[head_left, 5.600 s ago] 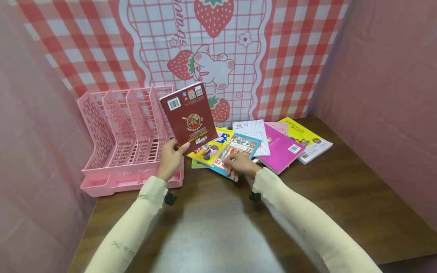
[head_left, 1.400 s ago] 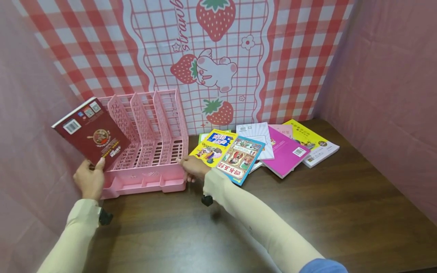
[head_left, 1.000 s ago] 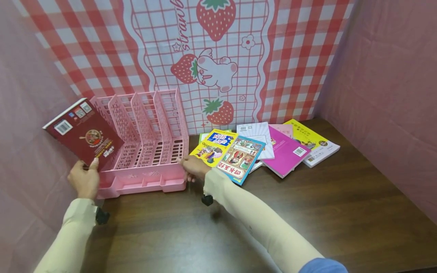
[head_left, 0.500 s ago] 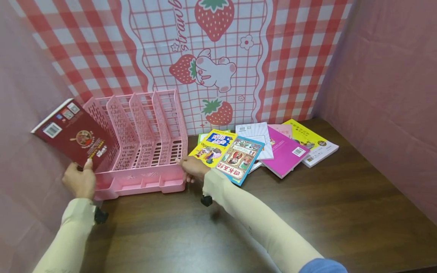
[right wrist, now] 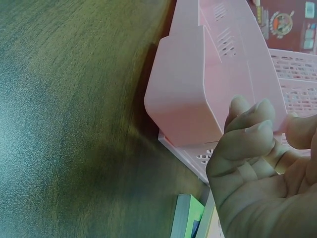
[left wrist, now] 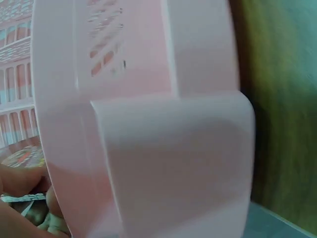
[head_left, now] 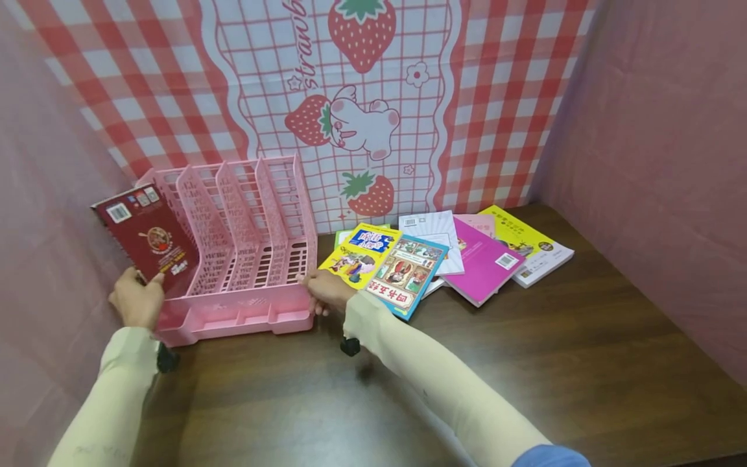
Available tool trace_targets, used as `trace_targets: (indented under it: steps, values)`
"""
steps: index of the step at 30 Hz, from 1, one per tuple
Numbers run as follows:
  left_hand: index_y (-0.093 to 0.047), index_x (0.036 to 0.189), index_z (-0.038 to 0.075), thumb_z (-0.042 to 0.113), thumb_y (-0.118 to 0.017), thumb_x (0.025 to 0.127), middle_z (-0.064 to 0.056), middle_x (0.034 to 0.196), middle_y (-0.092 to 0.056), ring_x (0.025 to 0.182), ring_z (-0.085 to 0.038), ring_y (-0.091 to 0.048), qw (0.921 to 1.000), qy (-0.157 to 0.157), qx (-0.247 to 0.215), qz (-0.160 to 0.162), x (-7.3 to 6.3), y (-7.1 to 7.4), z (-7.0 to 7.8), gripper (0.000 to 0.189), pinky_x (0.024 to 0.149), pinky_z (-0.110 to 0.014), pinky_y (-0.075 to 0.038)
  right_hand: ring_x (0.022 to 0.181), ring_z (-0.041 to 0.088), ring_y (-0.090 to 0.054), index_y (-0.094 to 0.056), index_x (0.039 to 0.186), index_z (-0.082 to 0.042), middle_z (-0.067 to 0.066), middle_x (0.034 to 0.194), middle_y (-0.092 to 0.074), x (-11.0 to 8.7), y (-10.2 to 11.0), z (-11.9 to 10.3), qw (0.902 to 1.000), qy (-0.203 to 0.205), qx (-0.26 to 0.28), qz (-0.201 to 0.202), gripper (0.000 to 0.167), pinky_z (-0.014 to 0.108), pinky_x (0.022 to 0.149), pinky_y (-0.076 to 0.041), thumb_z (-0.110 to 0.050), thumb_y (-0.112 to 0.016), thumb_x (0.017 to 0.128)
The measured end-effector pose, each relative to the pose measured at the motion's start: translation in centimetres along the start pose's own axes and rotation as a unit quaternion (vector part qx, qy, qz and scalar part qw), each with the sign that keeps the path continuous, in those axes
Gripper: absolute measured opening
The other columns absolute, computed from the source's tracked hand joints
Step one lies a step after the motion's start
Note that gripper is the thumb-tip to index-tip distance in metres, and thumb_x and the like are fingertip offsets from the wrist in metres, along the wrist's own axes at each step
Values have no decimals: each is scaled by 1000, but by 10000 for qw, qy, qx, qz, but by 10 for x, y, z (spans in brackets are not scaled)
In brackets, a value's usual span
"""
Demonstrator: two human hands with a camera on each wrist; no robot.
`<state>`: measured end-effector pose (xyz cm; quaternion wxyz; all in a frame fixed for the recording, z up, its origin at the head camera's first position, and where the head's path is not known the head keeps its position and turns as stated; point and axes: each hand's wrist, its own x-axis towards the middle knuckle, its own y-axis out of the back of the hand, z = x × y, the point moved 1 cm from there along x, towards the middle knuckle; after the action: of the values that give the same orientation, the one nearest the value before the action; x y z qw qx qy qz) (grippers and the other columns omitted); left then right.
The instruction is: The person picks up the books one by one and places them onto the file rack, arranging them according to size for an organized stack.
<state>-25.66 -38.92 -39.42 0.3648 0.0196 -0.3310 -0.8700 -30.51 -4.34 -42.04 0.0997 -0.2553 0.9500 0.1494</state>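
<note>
In the head view, my left hand [head_left: 137, 298] grips the lower edge of a dark red book [head_left: 150, 239], back cover facing me. The book leans in the leftmost slot of a pink plastic desk file rack [head_left: 233, 301]. My right hand [head_left: 329, 292] pinches the rack's front right corner between thumb and index finger. In the right wrist view, its other fingers [right wrist: 247, 141] curl loosely beside the rack's front tray [right wrist: 183, 94]. The left wrist view is mostly filled by the tray's front [left wrist: 173, 163], with part of the left hand [left wrist: 20, 181] at the left edge.
Right of the rack lie overlapping books: a yellow one [head_left: 353, 263], a blue-edged one [head_left: 408, 272], a white one [head_left: 428, 227], a magenta one [head_left: 481, 263] and a larger yellow one [head_left: 519, 233]. A checked strawberry cloth [head_left: 496, 97] hangs behind the brown table [head_left: 467, 363].
The dark red book went from above the rack's right side to its left end, then came down into the leftmost slot. My right hand left the blue-edged book for the rack's corner.
</note>
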Motion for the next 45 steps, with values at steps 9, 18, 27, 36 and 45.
trace_targets:
  steps: [9,18,27,36,45]
  values:
    - [-64,115,-15,21,-53,101,-40,119,-61,118,-63,-44,9900,-357,1045,-878,16,-4,0,40,101,-65,-35,44,12,-48,-57,103,2,9,60,-58,-1,-4,-2,10000,-45,67,-41,35,23,40,-41,-31,-49,110]
    - [-54,127,-17,21,-49,102,-36,98,-68,117,-64,-48,9832,-817,1234,-1072,29,-8,11,46,104,-64,-37,45,13,-48,-57,98,0,10,61,-58,-3,1,-4,9999,0,110,-27,34,23,41,-41,-32,-51,109]
    - [-61,107,-19,19,-49,102,-47,117,-56,116,-64,-49,9892,-720,1036,-748,23,-13,6,40,99,-65,-40,45,13,-48,-57,96,-3,10,61,-58,0,3,-1,9999,-23,121,-22,34,24,41,-41,-33,-50,110]
    - [-52,123,-22,21,-48,102,-47,124,-53,121,-65,-44,9952,-401,709,-548,14,-13,4,47,105,-67,-35,45,13,-49,-57,99,-2,9,61,-57,0,-3,-1,9999,-65,59,-123,33,23,41,-42,-33,-50,109]
    - [-61,104,-26,22,-47,102,-50,120,-52,113,-70,-44,9829,-685,1250,-1164,33,-15,8,50,99,-69,-39,45,14,-48,-57,101,1,9,61,-57,-1,1,-1,9997,-103,167,-143,33,24,41,-41,-31,-50,109]
